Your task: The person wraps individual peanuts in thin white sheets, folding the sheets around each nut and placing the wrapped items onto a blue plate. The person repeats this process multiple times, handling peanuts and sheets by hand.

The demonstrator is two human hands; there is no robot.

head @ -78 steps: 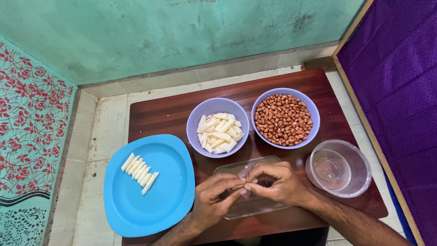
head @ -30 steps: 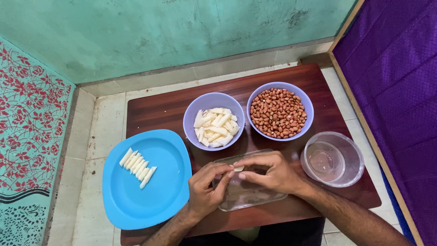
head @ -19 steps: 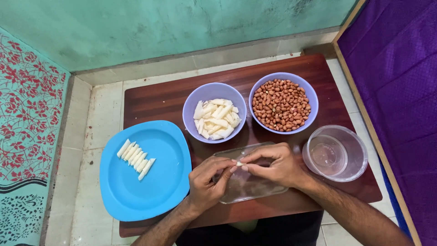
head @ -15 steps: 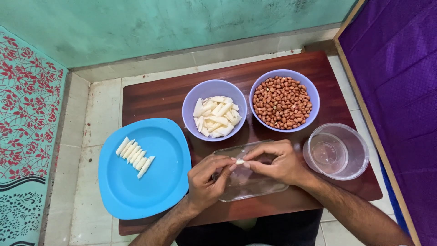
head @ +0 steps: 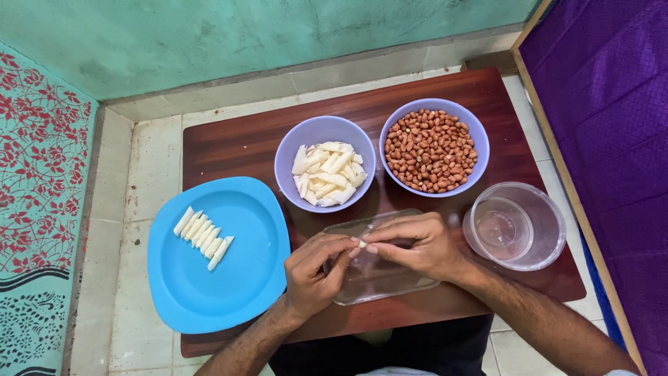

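- Blue plate: at left end of dark wooden counter, overhanging its left edge; row of pale pasta tubes laid side by side on upper left part, each long axis running lower left to upper right.
- Left hand: over front of counter, just right of plate; grip pinched closed, fingertips on left end of small pale piece.
- Small pale piece: held between both hands above clear rectangular dish; too small and too covered to tell long axis or heading.
- Lilac bowl of pasta tubes: behind the hands, tubes heaped in all directions.
- Right hand: grip closed, thumb and fingertips on right end of same piece, meeting left fingertips.
- Lilac bowl of peanuts: just beside pasta bowl, further right.
- Clear round container: near right edge.
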